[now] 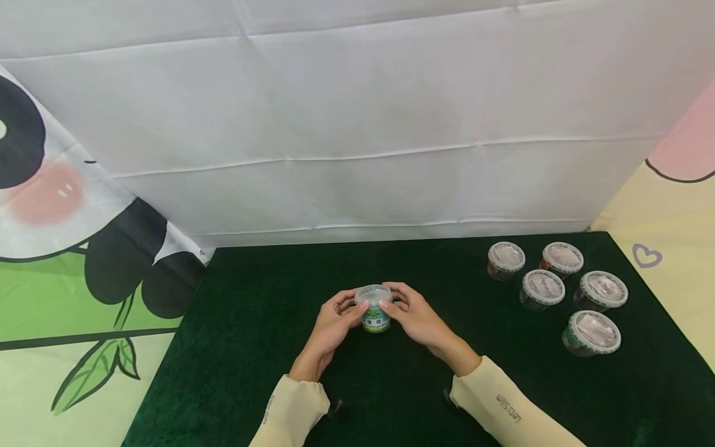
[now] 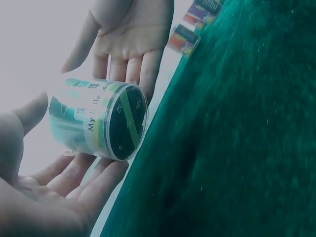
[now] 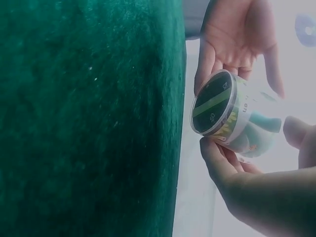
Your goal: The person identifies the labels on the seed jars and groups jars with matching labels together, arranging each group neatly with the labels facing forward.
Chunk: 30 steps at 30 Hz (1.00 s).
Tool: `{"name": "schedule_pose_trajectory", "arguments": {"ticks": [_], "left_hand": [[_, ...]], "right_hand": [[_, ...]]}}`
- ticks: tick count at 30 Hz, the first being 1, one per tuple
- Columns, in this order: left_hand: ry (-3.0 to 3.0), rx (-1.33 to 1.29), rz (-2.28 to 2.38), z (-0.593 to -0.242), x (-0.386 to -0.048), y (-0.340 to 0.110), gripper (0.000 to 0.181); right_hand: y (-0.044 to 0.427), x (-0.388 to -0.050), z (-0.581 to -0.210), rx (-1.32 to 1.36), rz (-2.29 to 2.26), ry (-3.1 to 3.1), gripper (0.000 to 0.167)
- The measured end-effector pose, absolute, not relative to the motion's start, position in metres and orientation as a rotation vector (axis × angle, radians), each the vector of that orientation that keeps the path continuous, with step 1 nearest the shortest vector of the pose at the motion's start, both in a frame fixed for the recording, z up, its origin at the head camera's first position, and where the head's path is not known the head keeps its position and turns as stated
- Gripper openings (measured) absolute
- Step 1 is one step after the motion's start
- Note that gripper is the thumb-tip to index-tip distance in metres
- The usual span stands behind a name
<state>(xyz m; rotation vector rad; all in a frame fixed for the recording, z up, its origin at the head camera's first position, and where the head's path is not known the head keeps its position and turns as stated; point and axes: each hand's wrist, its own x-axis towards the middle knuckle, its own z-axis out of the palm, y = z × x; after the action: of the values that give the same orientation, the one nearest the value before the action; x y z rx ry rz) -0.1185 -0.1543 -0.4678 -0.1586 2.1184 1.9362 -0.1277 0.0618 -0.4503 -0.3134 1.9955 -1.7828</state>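
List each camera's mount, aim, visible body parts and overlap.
Head: worn on the head, looking forward and down at the jar and green table; left hand, right hand and sleeves show.
Left wrist: worn there, facing the jar's side and base; left hand nearer, right hand beyond.
Right wrist: worn there, facing the jar's side and base; right hand nearer, left hand beyond.
Both wrist views show the base and hands.

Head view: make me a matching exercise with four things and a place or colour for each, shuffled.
Things
1. Lone tub
2. Five tubs
3. Tabletop cloth
4. Right sleeve

Places and colours
A. Dark green
B. Grouped together at the right
C. Cream with dark lettering
D. Held between the left hand and right hand

Pairs: 1-D, 2-B, 3-A, 4-C
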Motion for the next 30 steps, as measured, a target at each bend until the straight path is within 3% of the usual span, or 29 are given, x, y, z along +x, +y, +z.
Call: {"name": "schedule_pose_trajectory", "arguments": {"ticks": [30], "left_hand": [[2.106,-0.154,1.943,-0.472,-0.124,-0.227,0.049]], "right_hand": [[-0.005,-0.152,-0.460,-0.454,-1.723,2.038,0.051]]}}
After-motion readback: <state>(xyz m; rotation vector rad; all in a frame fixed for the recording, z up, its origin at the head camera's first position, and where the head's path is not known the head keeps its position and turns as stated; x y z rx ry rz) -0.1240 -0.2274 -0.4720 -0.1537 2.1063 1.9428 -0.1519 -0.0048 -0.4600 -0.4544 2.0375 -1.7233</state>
